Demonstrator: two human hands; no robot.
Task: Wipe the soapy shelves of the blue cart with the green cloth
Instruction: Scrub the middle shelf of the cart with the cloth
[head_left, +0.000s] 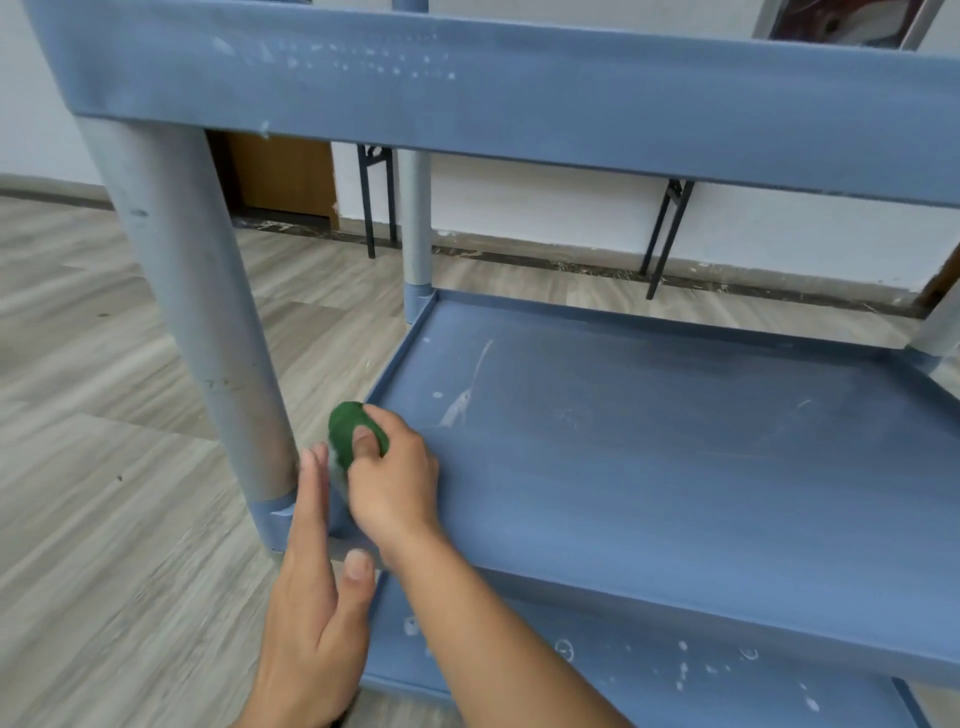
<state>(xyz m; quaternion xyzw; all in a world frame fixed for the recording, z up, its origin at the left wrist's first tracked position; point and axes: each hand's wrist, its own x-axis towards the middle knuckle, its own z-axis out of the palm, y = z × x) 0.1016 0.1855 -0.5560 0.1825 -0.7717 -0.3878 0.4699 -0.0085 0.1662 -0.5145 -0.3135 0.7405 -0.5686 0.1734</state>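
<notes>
Mid-wipe on the middle shelf (649, 467) of the blue cart (519, 98), at its near left corner. Right hand (392, 486) clamped around the balled green cloth (347, 430), thumb pressed over the top, the wad bearing down on the shelf surface just inside the raised rim. Left hand (311, 613) flat and open beside it, fingers spread apart and laid against the base of the grey corner post (208, 322), probably steadying the frame, though contact is hard to confirm through the motion blur. Ahead of the grip and a little to its right, a pale soap streak (462, 400) and a few white flecks; farther right of the grip, only faint swirls on a dull film. Below the grip, more white spots scattered across the bottom shelf (675, 670); above it, speckled residue along the top shelf's side wall (363, 57). Likely next: push the cloth forward and rightward from the corner through the streak, keeping pressure even and overlapping passes, then work across toward the far rim. Lower shelf and upper wall apparently not yet done.
</notes>
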